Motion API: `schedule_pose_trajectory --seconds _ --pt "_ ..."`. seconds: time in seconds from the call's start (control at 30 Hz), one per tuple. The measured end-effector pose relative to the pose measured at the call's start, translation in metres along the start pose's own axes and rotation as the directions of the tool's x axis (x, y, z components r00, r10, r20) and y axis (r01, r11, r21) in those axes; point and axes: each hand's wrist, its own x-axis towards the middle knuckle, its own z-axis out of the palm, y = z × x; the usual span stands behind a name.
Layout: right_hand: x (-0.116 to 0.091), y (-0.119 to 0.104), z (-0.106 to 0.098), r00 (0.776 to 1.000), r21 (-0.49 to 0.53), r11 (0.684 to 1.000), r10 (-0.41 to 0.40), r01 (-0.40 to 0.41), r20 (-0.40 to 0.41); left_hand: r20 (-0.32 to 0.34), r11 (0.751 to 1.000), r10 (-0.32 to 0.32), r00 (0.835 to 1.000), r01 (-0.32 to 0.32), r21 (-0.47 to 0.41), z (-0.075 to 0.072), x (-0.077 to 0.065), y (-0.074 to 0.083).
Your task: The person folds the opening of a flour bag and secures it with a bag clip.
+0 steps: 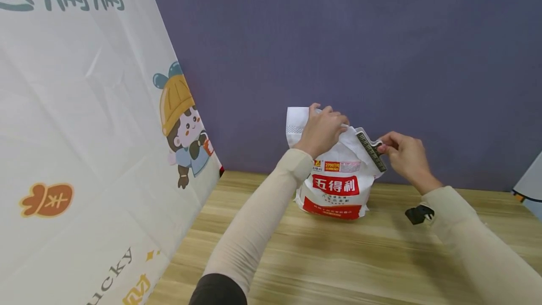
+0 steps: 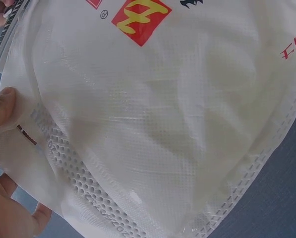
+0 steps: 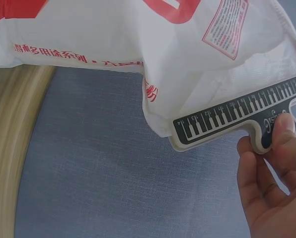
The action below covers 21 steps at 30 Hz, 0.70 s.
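A white flour bag (image 1: 334,187) with red printing stands on the wooden table. My left hand (image 1: 323,128) pinches its top edge, thumb (image 2: 3,106) on one face and fingers behind. At the bag's upper right corner sits a long clip (image 1: 370,149) with a black-and-white piano-key pattern, its jaws lying across the folded edge. My right hand (image 1: 406,154) pinches the clip's handle between thumb and fingers, as the right wrist view shows. Left of the left hand, the bag's open top flap (image 1: 296,119) sticks up.
A dark blue-grey backdrop (image 1: 360,36) rises right behind the bag. On the left hangs a white printed sheet (image 1: 84,107) with cartoon figures. The wooden tabletop (image 1: 330,262) stretches out in front; a pale printed panel (image 1: 531,182) edges in at far right.
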Motion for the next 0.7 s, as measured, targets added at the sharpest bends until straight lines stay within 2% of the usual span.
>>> schedule_pose_trajectory --seconds 0.7 --pt "0.0071 -0.0019 0.0087 0.998 -0.001 1.0 -0.02 0.02 0.06 0.005 1.0 0.001 1.0 -0.001 0.02 0.0 0.001 0.0011"
